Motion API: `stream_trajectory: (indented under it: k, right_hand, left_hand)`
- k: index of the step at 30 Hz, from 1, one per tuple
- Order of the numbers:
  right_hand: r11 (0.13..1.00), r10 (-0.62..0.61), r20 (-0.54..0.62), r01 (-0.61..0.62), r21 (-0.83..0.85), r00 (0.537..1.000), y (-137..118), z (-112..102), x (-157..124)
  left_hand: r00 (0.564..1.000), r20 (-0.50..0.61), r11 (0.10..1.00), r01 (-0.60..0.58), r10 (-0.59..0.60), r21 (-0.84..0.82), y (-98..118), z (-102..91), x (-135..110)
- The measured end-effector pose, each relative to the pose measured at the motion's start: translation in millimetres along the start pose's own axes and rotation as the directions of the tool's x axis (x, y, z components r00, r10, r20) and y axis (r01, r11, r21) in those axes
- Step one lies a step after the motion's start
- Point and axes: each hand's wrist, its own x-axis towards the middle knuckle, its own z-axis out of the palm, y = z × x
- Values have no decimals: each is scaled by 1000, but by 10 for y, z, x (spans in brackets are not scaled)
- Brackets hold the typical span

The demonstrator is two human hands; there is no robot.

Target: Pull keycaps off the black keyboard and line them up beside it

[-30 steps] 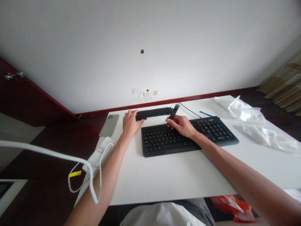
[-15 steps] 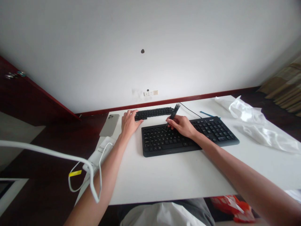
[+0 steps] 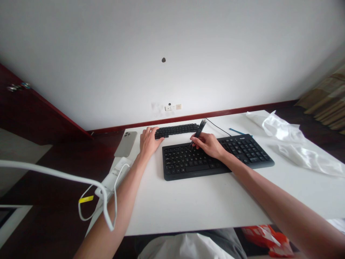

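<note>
White desk [image 3: 199,201] standing against a white wall [image 3: 172,46]: right fingers [image 3: 198,139] are clenching a slim black pen-shaped tool [image 3: 201,128], its tip angling down toward a black keyboard [image 3: 194,162] directly beneath those fingers. Left fingers [image 3: 151,132] are resting released and spread, touching the left end of a detached black key strip [image 3: 178,130]. Smartphone [image 3: 125,144] is lying just left of the left fingers; white plastic sheet [image 3: 283,127] is lying well right of the right fingers.
</note>
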Motion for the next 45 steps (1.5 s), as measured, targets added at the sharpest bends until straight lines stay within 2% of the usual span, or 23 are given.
stream_trajectory:
  k: [9, 17, 25, 45]
  right_hand:
    - [1000, -2, 1, 2, 4, 1000, 11, -2, 0]
    - [1000, -10, 3, 10, -2, 1000, 12, 2, 0]
    - [1000, -9, 6, 9, 2, 1000, 2, -3, -1]
    - [1000, -14, 5, 14, -5, 1000, 3, 2, 2]
  left_hand:
    - [998, 53, 1000, 21, -21, 9, -67, -68, 8]
    - [998, 55, 999, 28, -26, -47, -131, -22, 13]
    - [999, 46, 994, 20, -16, -105, -120, 6, 3]
    - [997, 66, 997, 45, -42, -56, -85, -3, 3]
